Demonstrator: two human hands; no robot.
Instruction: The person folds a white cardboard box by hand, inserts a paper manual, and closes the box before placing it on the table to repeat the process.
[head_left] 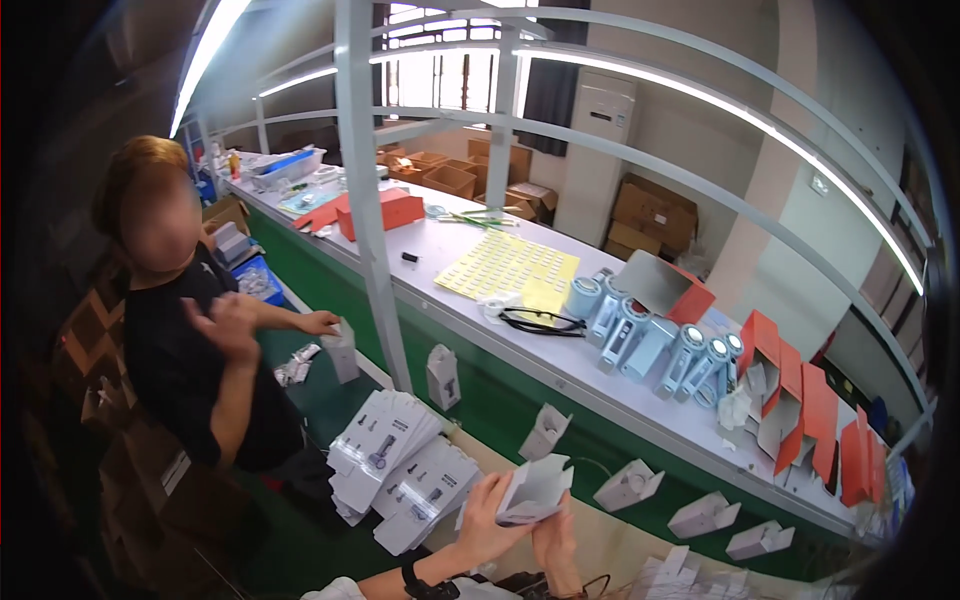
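Both our hands grip one half-folded white carton [535, 490] low centre; left hand [487, 520] clamps its left side, right hand [556, 538] pinches beneath; long axis tilts up-right, open flap away from us.

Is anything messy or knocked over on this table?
A little. Several small white boxes lie tipped on their sides along the green belt, while two others stand upright. Both hands, left and right, hold another white box. Nothing looks spilled or broken.
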